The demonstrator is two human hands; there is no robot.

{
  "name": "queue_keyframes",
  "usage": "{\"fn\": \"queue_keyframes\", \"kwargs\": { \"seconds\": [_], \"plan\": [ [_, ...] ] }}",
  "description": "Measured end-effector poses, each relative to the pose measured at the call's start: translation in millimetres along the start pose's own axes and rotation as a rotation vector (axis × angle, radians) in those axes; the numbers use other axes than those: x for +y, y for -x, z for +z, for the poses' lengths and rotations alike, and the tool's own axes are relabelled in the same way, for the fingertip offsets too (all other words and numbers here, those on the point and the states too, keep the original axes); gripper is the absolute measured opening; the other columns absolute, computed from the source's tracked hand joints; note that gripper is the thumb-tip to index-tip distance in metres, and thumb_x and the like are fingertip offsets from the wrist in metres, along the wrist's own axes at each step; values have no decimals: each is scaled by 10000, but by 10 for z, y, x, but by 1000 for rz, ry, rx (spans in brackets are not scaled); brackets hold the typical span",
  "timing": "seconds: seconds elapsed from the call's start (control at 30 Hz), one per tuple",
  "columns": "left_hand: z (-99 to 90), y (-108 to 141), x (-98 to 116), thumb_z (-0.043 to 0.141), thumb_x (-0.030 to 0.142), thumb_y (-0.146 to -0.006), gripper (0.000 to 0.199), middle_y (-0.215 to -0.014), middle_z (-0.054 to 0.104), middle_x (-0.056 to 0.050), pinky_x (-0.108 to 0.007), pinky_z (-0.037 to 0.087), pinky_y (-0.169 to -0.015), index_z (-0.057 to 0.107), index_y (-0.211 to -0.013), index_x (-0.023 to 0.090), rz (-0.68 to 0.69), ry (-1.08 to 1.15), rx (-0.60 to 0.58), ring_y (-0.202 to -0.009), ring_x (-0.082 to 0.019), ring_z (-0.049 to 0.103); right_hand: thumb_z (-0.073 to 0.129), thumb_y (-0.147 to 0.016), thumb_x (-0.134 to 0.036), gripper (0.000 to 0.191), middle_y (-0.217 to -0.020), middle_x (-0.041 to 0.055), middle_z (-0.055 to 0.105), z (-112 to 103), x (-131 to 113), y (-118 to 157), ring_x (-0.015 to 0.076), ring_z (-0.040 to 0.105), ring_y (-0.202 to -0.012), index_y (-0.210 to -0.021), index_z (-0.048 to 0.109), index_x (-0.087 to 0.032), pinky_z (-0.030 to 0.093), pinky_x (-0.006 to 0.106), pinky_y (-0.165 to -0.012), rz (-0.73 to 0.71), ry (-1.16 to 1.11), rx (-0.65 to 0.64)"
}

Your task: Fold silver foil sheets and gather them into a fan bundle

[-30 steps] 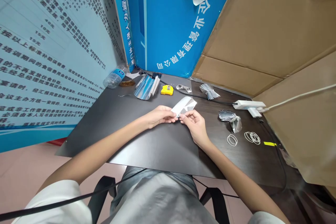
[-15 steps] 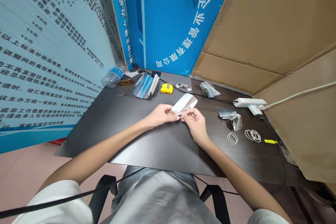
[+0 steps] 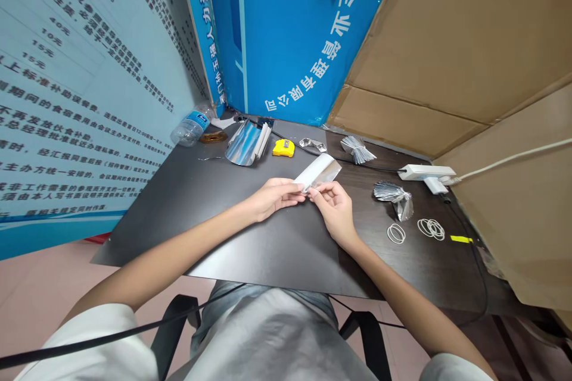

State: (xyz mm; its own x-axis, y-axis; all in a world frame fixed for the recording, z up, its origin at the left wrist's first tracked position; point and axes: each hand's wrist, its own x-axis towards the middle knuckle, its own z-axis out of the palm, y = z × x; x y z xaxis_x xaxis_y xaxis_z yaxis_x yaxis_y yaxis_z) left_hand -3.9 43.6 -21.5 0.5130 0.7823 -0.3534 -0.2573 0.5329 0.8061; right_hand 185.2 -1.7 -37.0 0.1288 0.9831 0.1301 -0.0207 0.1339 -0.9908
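Note:
Between my two hands is a silver foil sheet (image 3: pixel 319 172), white along its folded left part and shiny on the right. My left hand (image 3: pixel 277 197) pinches its lower left corner between thumb and fingers. At the lower edge, close beside the left fingertips, my right hand (image 3: pixel 331 207) pinches the sheet too. Its far end tilts up away from me over the dark table. Just beyond lie a yellow tape measure (image 3: pixel 283 147) and a twisted silver foil piece (image 3: pixel 313 144). The fingertips partly hide the sheet's near edge.
Curled foil sheets (image 3: pixel 245 144), a roll of brown tape (image 3: pixel 213 137) and a plastic bottle (image 3: pixel 193 126) lie back left. To the right are pleated foil bundles (image 3: pixel 393 193), white rubber bands (image 3: pixel 431 228), a yellow strip (image 3: pixel 461 239) and a power strip (image 3: pixel 426 172) with cables. Panels enclose the table.
The white folded part of the foil sheet looks more rolled over and narrower. My left thumb has moved up onto the sheet; the right hand stays at the lower edge.

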Motion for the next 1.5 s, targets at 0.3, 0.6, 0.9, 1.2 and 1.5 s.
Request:
{"fn": "queue_keyframes", "kwargs": {
  "seconds": [0.3, 0.6, 0.9, 1.2, 1.5],
  "plan": [
    [-38, -27, 28, 1066, 371, -600, 499, -812, 775, -46, -182, 562, -777, 802, -926, 99, -62, -9, -1, -742, -82, 705, 878, -797, -530, 397, -917, 29, 704, 23, -8, 52, 172, 715, -889, -919, 649, -229, 631, 320, -852, 0, 17, -43],
    [11, 11, -7, 1047, 306, -622, 441, -834, 763, -49, -193, 560, -798, 807, -918, 84, -12, -3, 6, -764, -83, 690, 890, -776, -528, 406, -814, 4, 676, 46, -50, 48, 141, 661, -783, -822, 638, -213, 586, 278, -764, 28, -23, -30],
    [-13, 18, 8, 987, 263, -673, 366, -885, 803, -80, -212, 568, -862, 827, -957, 96, -38, -37, -10, -840, -119, 730, 929, -725, -535, 444, -818, 1, 683, 39, -34, 46, 133, 666, -788, -838, 654, -205, 566, 270, -769, 64, -27, 24],
    [-49, 2, 9, 942, 262, -686, 321, -886, 811, -86, -235, 555, -869, 835, -946, 107, 8, -99, -45, -849, -138, 726, 934, -716, -528, 447, -886, 23, 712, 26, -30, 33, 149, 697, -838, -833, 654, -200, 579, 294, -816, 68, -5, 33],
    [-26, 24, 25, 951, 301, -675, 311, -853, 793, -77, -243, 534, -829, 828, -892, 115, 4, -159, -17, -808, -131, 704, 920, -734, -538, 445, -865, 16, 702, 26, -10, 43, 149, 703, -827, -844, 646, -204, 587, 298, -816, 85, -11, 28]
  ]
}}
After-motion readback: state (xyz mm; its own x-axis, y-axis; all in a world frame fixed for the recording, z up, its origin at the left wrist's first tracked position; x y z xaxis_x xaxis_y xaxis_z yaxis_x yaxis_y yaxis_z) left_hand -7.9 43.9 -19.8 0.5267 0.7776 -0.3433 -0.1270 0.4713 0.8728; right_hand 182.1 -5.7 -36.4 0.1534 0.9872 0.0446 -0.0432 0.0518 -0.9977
